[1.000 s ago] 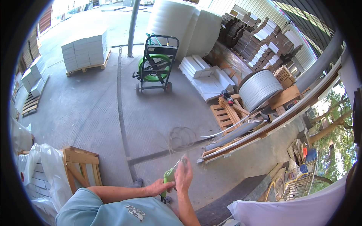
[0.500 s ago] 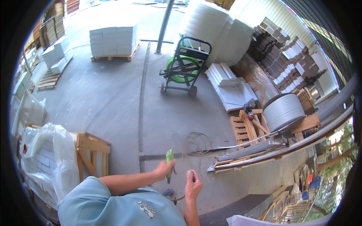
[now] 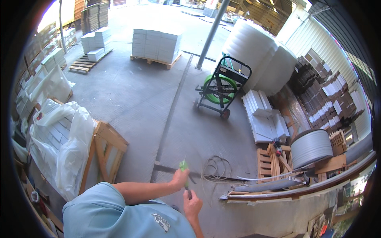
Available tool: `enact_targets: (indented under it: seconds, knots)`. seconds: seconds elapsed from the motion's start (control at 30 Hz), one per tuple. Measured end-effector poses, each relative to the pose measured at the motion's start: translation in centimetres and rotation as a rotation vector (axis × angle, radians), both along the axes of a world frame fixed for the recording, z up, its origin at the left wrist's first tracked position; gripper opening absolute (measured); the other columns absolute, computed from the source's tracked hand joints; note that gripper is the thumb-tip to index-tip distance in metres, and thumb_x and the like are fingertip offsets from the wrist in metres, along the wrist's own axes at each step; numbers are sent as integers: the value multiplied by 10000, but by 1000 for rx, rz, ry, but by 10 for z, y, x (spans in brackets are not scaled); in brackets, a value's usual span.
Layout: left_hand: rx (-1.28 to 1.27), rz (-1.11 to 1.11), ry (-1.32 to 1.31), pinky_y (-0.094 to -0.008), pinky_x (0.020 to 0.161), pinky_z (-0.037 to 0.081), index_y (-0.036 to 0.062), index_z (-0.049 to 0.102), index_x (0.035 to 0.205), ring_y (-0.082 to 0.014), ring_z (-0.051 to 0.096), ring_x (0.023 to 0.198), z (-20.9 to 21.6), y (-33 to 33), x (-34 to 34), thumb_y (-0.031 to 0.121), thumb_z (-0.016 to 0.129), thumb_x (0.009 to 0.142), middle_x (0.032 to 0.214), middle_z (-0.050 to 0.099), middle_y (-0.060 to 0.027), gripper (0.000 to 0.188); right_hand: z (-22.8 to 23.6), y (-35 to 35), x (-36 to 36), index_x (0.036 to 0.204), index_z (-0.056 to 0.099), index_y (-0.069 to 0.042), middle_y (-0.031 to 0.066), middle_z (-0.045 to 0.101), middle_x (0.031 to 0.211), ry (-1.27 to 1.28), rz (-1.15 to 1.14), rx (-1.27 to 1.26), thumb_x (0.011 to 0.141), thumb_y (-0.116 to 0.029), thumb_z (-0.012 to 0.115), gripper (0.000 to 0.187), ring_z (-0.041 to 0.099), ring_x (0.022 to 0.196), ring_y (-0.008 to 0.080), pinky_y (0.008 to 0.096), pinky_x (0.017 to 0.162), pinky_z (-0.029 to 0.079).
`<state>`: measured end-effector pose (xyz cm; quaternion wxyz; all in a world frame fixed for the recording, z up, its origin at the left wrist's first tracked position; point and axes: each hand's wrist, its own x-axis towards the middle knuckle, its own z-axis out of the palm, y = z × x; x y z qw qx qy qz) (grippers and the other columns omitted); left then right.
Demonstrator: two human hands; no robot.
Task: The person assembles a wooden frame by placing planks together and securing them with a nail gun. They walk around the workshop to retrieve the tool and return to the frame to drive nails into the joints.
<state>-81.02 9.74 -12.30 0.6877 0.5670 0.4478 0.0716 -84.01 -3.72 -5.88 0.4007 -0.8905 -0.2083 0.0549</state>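
My left hand (image 3: 179, 180) is closed around a green air blow gun (image 3: 183, 165), whose thin pale tip points up and away from me. A dark lever sticks out on the gun's right side. Just below it, my right hand (image 3: 193, 205) grips a dark fitting (image 3: 189, 194) at the gun's lower end; whether the two are joined is too small to tell. Beyond my hands, a loosely coiled thin hose (image 3: 216, 168) lies on the concrete floor.
A wheeled strapping cart (image 3: 218, 89) with a green reel stands ahead. To the left, a plastic-covered pallet load (image 3: 63, 146) sits beside a wooden crate frame (image 3: 107, 148). At right are a grey strap reel (image 3: 312, 148), white panels (image 3: 262, 123) and a raised floor edge.
My right hand has come up and left to the lower end of the blow gun. The head view has turned left, so the surroundings sit farther right and lower.
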Motion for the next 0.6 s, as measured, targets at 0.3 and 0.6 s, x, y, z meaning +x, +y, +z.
enact_targets:
  seconds: [0.3, 0.6]
  knots:
    - [-33, 60, -22, -395, 642, 462, -30, 564, 1023, -211, 560, 755, -4, -12, -7, 346, 555, 868, 860, 595, -130, 406, -16, -4, 1, 799, 639, -67, 174, 630, 648, -65, 16, -83, 899, -344, 599, 297, 612, 596, 406, 498, 538, 464]
    - [66, 3, 13, -399, 667, 477, -31, 571, 1017, -207, 580, 778, 2, -15, -9, 345, 549, 882, 888, 621, -134, 400, -17, 5, -8, 844, 684, -48, 192, 640, 670, 158, -105, 29, 894, -406, 600, 371, 624, 648, 416, 506, 601, 467]
